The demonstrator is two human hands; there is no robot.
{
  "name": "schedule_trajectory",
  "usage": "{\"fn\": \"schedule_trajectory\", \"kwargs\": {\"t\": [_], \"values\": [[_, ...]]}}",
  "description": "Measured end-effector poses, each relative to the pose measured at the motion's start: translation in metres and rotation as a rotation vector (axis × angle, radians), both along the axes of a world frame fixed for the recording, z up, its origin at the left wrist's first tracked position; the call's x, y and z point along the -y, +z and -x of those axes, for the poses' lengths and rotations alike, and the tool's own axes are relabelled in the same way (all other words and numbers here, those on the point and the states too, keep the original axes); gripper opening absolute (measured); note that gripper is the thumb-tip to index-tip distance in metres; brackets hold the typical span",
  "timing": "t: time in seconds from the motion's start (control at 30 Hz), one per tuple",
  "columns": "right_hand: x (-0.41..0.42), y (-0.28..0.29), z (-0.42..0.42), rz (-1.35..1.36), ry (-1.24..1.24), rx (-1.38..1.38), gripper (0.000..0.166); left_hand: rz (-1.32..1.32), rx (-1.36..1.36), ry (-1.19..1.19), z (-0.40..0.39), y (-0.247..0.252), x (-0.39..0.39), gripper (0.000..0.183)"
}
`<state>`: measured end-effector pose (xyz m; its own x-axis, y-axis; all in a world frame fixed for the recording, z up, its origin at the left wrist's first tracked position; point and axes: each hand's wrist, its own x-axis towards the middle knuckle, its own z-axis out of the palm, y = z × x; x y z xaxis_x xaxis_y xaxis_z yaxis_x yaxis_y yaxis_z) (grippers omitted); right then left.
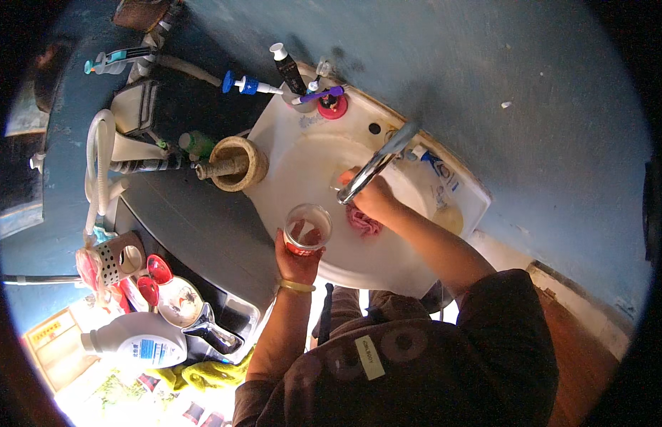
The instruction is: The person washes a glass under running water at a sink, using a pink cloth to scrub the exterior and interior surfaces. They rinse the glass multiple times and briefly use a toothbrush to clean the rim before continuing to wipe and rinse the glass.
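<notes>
A clear cup [308, 227] with red print stands upright in my left hand [299, 260], over the near left rim of the white washbasin [288, 160]. My right hand [371, 197] is inside the basin, below the chrome faucet [379, 163]. The spout hides part of its fingers; something small and clear shows at the fingertips, but its kind is not plain. A crumpled pink cloth [364, 221] lies in the basin just under my right hand. Whether the hand touches the cloth cannot be seen.
A stone mortar with pestle [256, 165] stands at the basin's left edge. Behind are a cup with toothbrushes [301, 101] and a black bottle [291, 72]. A toothpaste tube [438, 165] lies right of the faucet. At lower left stands a large white detergent bottle [144, 341].
</notes>
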<state>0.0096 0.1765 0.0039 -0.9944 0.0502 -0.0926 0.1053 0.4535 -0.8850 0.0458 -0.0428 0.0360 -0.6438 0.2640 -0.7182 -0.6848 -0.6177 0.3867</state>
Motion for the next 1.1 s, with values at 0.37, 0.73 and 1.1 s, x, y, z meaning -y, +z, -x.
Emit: {"fn": "schedule_trajectory", "kwargs": {"t": [0.37, 0.73, 1.1], "values": [[0.011, 0.01, -0.022, -0.175, 0.097, 0.178, 0.015, -0.197, -0.047, -0.039, 0.003, 0.003, -0.006, 0.062], [0.001, -0.027, -0.091, -0.576, 0.383, -0.161, 0.039, -0.2, -0.156, -0.069, 0.0, 0.016, -0.012, 0.054], [0.019, -0.092, -0.083, -0.642, 0.395, 0.055, 0.031, -0.027, -0.067, 0.042, -0.009, 0.013, -0.01, 0.053]]}}
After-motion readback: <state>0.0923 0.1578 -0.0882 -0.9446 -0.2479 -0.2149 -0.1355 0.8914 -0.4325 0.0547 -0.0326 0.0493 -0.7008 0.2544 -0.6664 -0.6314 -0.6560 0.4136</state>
